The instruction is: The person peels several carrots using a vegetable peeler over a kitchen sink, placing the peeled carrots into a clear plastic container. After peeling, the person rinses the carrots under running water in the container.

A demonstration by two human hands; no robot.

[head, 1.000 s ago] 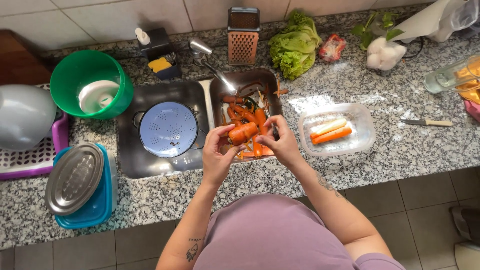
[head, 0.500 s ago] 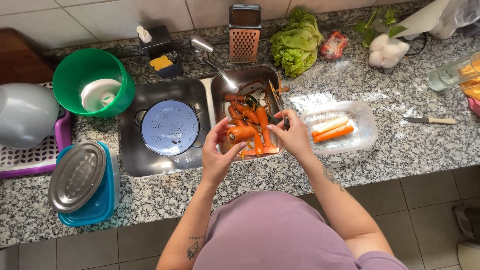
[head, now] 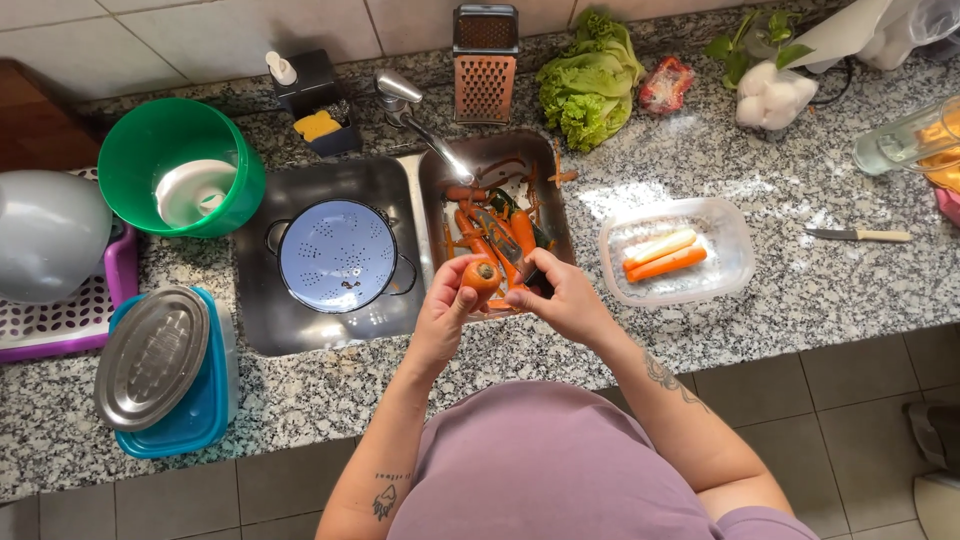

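Observation:
My left hand [head: 440,315] grips an unpeeled orange carrot [head: 481,275], its cut end facing up, over the front edge of the small right sink basin [head: 545,165]. My right hand [head: 568,302] is right beside it, closed on a peeler [head: 505,243] whose grey blade points away along the carrot. Several more carrots and peelings [head: 478,222] lie in the basin below. A clear plastic tub [head: 735,250] to the right holds two peeled carrot pieces [head: 662,255].
A pale blue colander [head: 338,255] fills the left basin under the tap [head: 420,125]. A green bowl [head: 180,165], a blue box with a metal lid [head: 160,370], a grater [head: 485,65], lettuce [head: 590,80] and a knife [head: 858,235] stand on the granite counter [head: 700,160].
The carrot was held sideways; now its end is turned up. My right hand swung out toward the plastic tub, then came back beside the carrot.

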